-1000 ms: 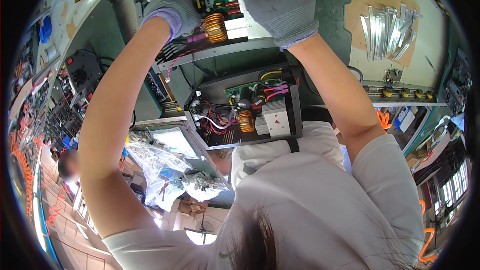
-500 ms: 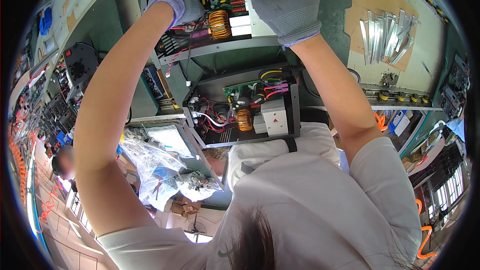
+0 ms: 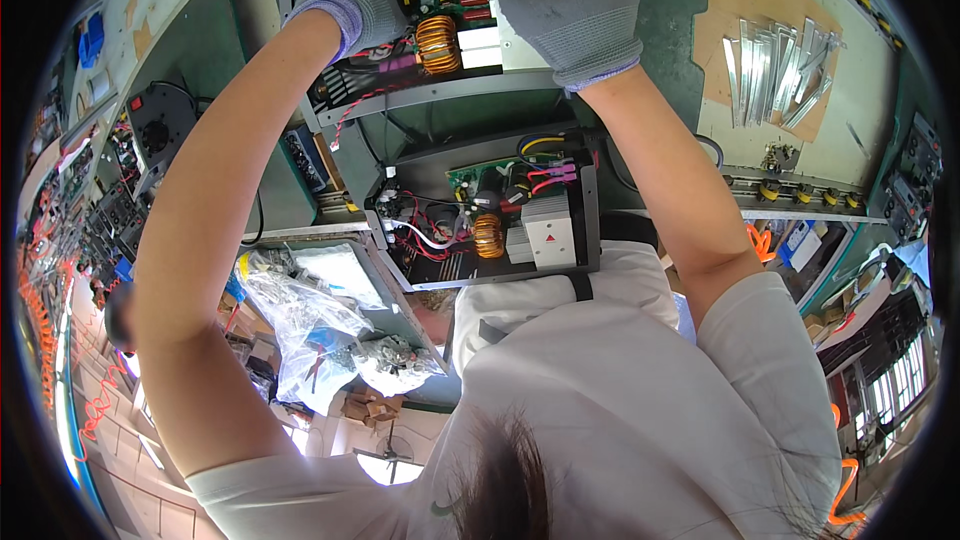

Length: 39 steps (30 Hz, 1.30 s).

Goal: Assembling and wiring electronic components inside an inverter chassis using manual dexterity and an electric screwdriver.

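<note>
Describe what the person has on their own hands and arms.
The left hand and right hand wear matching grey gloves, with ribbed knit toward the wrist and purple-edged cuffs. Both forearms are bare. Above the elbows come short, plain white sleeves.

Both hands (image 3: pixel 368 0) (image 3: pixel 575 10) wear grey knit gloves (image 3: pixel 590 30) with purple-edged cuffs (image 3: pixel 348 22), alongside a white short-sleeved top (image 3: pixel 650 400).
</note>
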Each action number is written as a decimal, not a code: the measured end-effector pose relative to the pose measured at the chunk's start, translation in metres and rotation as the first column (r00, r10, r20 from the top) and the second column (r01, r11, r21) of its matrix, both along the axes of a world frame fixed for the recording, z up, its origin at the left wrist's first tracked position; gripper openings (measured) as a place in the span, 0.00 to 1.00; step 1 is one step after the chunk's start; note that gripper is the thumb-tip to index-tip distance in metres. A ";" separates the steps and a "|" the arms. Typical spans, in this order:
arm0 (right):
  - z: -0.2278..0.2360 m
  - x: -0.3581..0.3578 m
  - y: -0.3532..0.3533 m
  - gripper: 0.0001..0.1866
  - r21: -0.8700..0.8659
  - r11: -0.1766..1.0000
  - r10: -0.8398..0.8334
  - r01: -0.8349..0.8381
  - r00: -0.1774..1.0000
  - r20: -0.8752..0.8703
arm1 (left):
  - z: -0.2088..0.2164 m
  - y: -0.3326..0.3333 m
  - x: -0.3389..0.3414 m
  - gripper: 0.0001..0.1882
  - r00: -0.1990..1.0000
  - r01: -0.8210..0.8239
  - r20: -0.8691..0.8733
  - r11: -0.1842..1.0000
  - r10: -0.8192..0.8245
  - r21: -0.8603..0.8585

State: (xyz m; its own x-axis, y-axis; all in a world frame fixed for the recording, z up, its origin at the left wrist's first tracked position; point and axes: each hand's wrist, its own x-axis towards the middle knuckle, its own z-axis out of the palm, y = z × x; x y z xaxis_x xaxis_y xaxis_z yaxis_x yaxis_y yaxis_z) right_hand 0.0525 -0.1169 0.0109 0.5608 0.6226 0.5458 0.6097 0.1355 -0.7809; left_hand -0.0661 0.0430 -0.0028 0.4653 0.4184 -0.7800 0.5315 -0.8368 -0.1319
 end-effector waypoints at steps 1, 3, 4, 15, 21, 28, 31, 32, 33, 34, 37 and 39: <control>0.001 0.000 0.000 0.04 0.003 1.000 0.005 -0.005 1.000 -0.003 | 0.000 0.000 -0.002 0.18 1.000 -0.005 -0.003 1.000 0.005 0.003; 0.004 0.001 -0.003 0.05 -0.156 0.988 -0.006 0.013 0.999 0.045 | -0.002 0.002 -0.003 0.21 0.999 -0.034 0.025 0.999 0.034 0.010; 0.004 0.001 -0.003 0.05 -0.149 0.989 -0.001 0.008 0.999 0.048 | -0.001 0.002 -0.003 0.21 0.999 -0.039 0.028 0.999 0.039 0.016; 0.007 -0.044 0.017 0.18 -0.478 0.767 0.597 -0.429 0.751 0.283 | 0.062 -0.014 -0.087 0.14 0.590 -0.111 0.795 0.961 -0.141 0.253; -0.010 -0.061 0.028 0.11 -0.611 0.708 0.669 -0.354 0.613 0.420 | 0.044 -0.098 -0.160 0.19 0.197 -0.656 0.980 0.747 0.037 0.104; 0.006 -0.059 0.046 0.11 -0.649 0.601 0.790 -0.466 0.468 0.396 | 0.017 -0.148 -0.163 0.22 -0.478 -0.664 0.583 0.165 0.657 -0.730; 0.002 -0.048 0.042 0.15 -0.695 0.531 0.847 -0.485 0.332 0.415 | 0.036 -0.142 -0.154 0.19 -0.523 -0.641 0.619 0.209 0.586 -0.739; 0.003 -0.047 0.041 0.16 -0.671 0.558 0.824 -0.488 0.424 0.377 | 0.041 -0.139 -0.147 0.13 -0.549 -0.637 0.646 0.235 0.530 -0.734; 0.005 -0.046 0.039 0.16 -0.647 0.585 0.793 -0.488 0.512 0.330 | 0.042 -0.134 -0.145 0.13 -0.555 -0.633 0.644 0.235 0.527 -0.738; 0.003 -0.045 0.041 0.14 -0.511 0.659 0.729 -0.552 0.636 0.254 | 0.042 -0.128 -0.142 0.11 -0.527 -0.628 0.663 0.282 0.532 -0.725; 0.010 -0.041 0.060 0.12 -0.158 0.669 0.591 -0.726 0.648 -0.480 | 0.035 -0.104 -0.130 0.08 -0.571 -0.544 0.650 0.363 0.502 -0.757; 0.014 -0.035 0.077 0.16 -0.163 0.690 0.589 -0.705 0.679 -0.438 | 0.036 -0.090 -0.119 0.14 -0.602 -0.442 0.567 0.357 0.562 -0.823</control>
State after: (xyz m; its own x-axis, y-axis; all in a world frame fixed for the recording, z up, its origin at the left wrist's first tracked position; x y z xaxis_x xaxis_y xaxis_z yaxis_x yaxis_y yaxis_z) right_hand 0.0173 -0.0399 0.0250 0.0543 0.9893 0.1354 0.1576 0.1254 -0.9795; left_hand -0.1852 -0.0470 0.0336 0.0540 0.9928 -0.1068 0.1372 0.0985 0.9856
